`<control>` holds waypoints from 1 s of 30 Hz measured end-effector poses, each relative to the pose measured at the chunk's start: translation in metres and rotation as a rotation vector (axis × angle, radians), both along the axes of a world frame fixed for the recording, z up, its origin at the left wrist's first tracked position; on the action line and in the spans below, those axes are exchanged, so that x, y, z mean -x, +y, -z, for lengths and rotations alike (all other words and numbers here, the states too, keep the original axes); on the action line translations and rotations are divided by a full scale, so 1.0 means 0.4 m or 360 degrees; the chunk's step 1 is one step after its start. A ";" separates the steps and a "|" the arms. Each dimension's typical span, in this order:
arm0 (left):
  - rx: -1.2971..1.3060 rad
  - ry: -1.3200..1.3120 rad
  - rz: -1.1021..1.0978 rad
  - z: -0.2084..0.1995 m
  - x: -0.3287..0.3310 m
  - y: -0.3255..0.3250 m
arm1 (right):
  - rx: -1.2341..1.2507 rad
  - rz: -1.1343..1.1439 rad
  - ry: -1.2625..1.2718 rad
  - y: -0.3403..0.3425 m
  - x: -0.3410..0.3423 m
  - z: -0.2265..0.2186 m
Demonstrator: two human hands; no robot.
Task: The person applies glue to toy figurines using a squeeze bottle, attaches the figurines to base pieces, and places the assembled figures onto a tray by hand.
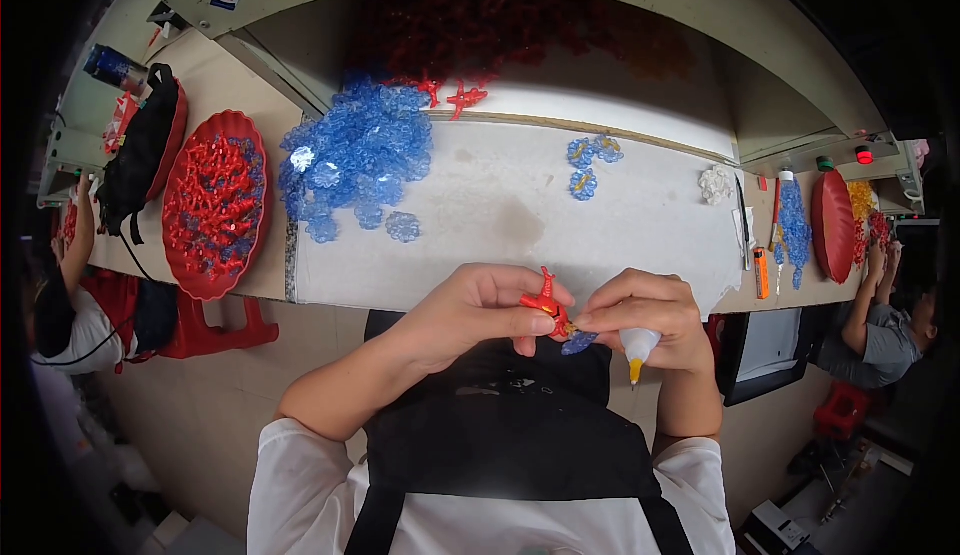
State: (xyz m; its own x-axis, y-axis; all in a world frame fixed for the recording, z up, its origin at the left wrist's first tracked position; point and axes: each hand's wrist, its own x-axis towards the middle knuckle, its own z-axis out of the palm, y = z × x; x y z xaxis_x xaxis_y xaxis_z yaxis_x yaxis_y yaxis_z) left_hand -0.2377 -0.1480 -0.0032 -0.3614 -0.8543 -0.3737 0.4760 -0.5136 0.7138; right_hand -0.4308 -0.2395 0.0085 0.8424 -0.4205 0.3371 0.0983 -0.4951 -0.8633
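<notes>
My left hand [468, 317] pinches a small red plastic figure [549, 297] between thumb and fingers, just past the table's near edge. My right hand [655, 317] is closed around a small white squeeze bottle [640, 340] with a yellow tip and thin nozzle pointing down. The same hand's thumb and forefinger pinch a translucent blue plastic piece [579, 343] against the red figure's lower end. Fingers partly hide where the two parts meet. A large heap of blue pieces [360, 145] lies at the table's left; several blue pieces with yellowish smears [582, 184] lie farther right.
Red figures fill the dark shelf bay [480, 35] behind the white work surface [480, 265]. A red scalloped tray [250, 245] of red figures stands left. An orange tube [761, 273] and a crumpled white lump [716, 184] lie right. Other people sit at both sides.
</notes>
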 end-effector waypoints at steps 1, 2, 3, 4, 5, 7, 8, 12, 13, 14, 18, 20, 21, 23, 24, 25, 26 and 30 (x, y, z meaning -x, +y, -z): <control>-0.0002 -0.0001 -0.0002 0.001 -0.001 -0.001 | -0.0002 -0.0002 -0.0001 0.000 0.000 -0.001; 0.0003 0.0012 0.0036 0.003 -0.001 -0.002 | 0.0002 -0.0029 0.0017 -0.002 0.000 -0.003; 0.0008 0.0025 0.0075 0.004 -0.002 -0.004 | 0.0007 -0.0057 0.0036 -0.003 0.001 -0.005; 0.0007 0.0025 0.0075 0.005 -0.002 -0.006 | 0.0006 -0.0057 0.0036 -0.004 0.002 -0.007; -0.0019 0.0055 0.0121 0.006 -0.003 -0.008 | 0.0022 -0.0101 0.0061 -0.005 0.003 -0.009; -0.0048 0.0086 0.0168 0.006 -0.001 -0.012 | 0.0036 -0.0146 0.0086 -0.006 0.003 -0.016; -0.0070 0.0101 0.0166 0.004 0.001 -0.015 | 0.0071 -0.0144 0.0127 -0.006 0.003 -0.021; -0.0132 0.0052 0.0157 0.013 0.005 -0.012 | 0.0050 -0.0063 0.0174 -0.005 0.007 -0.018; -0.0131 0.0053 0.0155 0.009 0.005 -0.012 | 0.0050 -0.0065 0.0175 -0.004 0.007 -0.014; -0.0120 0.0033 0.0111 0.003 0.006 -0.013 | 0.0096 -0.0016 0.0155 -0.003 0.008 -0.008; 0.0005 -0.0036 0.0039 -0.008 0.013 -0.009 | 0.0180 0.0064 0.0107 0.003 0.010 -0.003; 0.0029 -0.0073 0.0035 -0.013 0.016 -0.009 | 0.0220 0.0080 0.0119 0.008 0.009 -0.008; 0.0055 -0.0110 0.0035 -0.013 0.016 -0.010 | 0.0261 0.0101 0.0131 0.010 0.008 -0.010; 0.0062 -0.0138 0.0035 -0.010 0.014 -0.010 | 0.0279 0.0117 0.0115 0.012 0.007 -0.006; 0.0070 -0.0166 0.0035 -0.009 0.014 -0.011 | 0.0297 0.0133 0.0099 0.012 0.007 -0.003; 0.0072 -0.0165 0.0036 -0.011 0.013 -0.015 | 0.0299 0.0135 0.0100 0.010 0.006 -0.001; 0.0062 -0.0177 0.0042 -0.012 0.013 -0.017 | 0.0301 0.0136 0.0092 0.009 0.006 0.002; 0.0070 -0.0198 0.0039 -0.007 0.005 -0.012 | 0.0273 0.0112 0.0075 0.010 -0.003 0.012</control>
State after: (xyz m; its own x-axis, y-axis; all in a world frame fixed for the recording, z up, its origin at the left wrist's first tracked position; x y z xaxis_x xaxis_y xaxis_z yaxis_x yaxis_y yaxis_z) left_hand -0.2398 -0.1530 -0.0006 -0.3357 -0.8622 -0.3793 0.3699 -0.4910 0.7887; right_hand -0.4296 -0.2357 0.0036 0.8294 -0.4188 0.3698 0.0196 -0.6397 -0.7684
